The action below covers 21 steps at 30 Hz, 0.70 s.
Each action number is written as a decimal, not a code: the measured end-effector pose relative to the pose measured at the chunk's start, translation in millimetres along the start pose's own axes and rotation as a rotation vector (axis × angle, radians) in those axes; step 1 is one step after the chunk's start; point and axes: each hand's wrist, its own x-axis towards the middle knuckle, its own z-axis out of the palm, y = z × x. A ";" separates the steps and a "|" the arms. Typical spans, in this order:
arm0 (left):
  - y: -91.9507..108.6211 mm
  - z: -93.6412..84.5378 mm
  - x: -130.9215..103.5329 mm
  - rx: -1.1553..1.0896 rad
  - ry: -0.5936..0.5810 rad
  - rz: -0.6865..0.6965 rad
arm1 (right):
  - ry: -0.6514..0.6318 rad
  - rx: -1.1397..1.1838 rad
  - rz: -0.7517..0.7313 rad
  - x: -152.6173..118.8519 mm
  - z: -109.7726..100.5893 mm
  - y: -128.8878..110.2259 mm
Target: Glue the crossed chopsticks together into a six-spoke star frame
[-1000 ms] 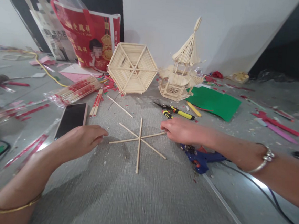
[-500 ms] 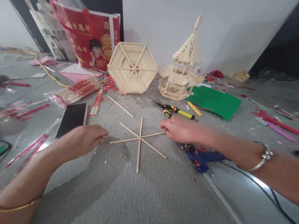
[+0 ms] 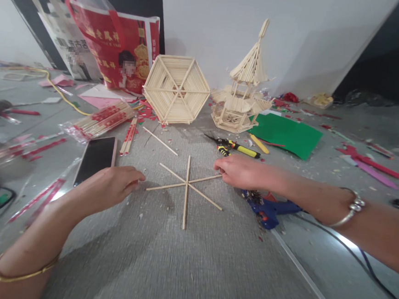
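Several thin wooden sticks point(image 3: 185, 208) lie crossed at one middle point, forming a star flat on the grey surface. At the upper right arm of the star is my right hand point(image 3: 235, 170), its fingers pinched together at the tip of that stick. My left hand point(image 3: 123, 180) rests to the left, fingers loosely stretched and holding nothing, a small gap from the star's left tip. Beyond the star lies a loose wooden stick point(image 3: 160, 141). Just behind my right hand are cutting pliers point(image 3: 242, 149) with yellow and black handles.
A hexagonal stick panel point(image 3: 177, 91) and a stick pagoda point(image 3: 244, 93) stand at the back. A blue glue gun point(image 3: 268, 212) with a cable lies under my right forearm. A phone point(image 3: 95, 159), packaged chopsticks point(image 3: 100, 121), a red bag point(image 3: 124, 51) and green card point(image 3: 287, 134) surround the work.
Almost nothing differs. The whole view shifts very slightly, while both hands and the crossed sticks keep their places.
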 end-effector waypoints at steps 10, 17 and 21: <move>-0.2 0.0 -0.3 -0.002 -0.011 0.000 | -0.011 -0.004 0.014 1.9 0.2 -1.1; 3.4 -1.1 0.7 -0.017 -0.009 -0.006 | -0.018 0.054 0.019 1.9 -1.6 -1.9; 4.8 -2.5 1.3 -0.031 -0.013 -0.014 | -0.004 0.081 0.016 3.1 -0.1 0.5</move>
